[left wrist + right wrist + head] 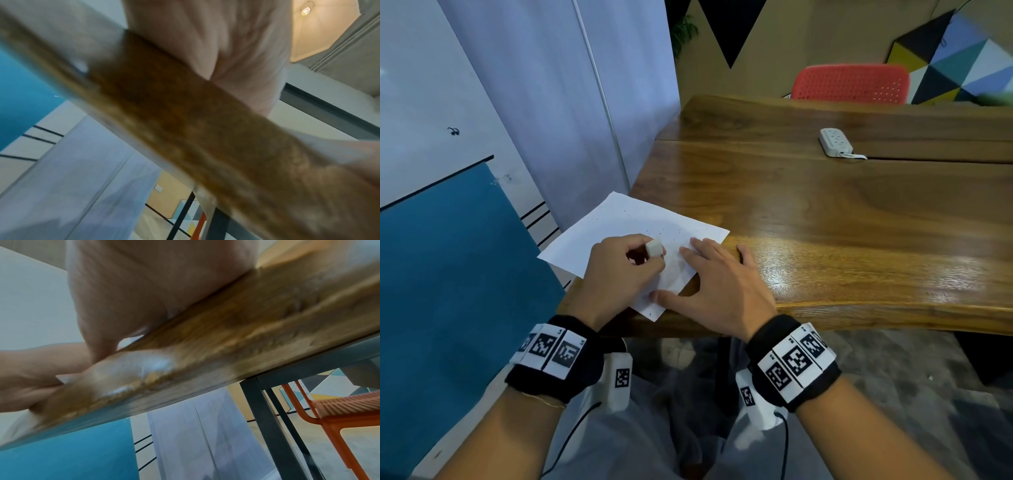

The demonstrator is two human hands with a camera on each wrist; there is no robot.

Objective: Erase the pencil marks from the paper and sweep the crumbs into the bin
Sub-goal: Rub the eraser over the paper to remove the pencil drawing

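A white sheet of paper point(626, 222) lies on the near left corner of the wooden table point(825, 222), its left part jutting past the table's edge. Dark eraser crumbs point(654, 231) speckle it. My left hand point(619, 267) pinches a small white eraser point(654, 247) and holds it down on the paper. My right hand point(719, 277) lies flat, fingers spread, pressing the paper's right side. Both wrist views are blurred and show only the table's edge point(185, 129) and palm skin point(154, 280). No bin shows in any view.
A white power strip point(835, 142) lies far back on the table. A red chair point(849, 84) stands behind the table, and its orange frame point(329, 410) shows under the tabletop. A blue panel point(448, 274) and a pale wall are on the left.
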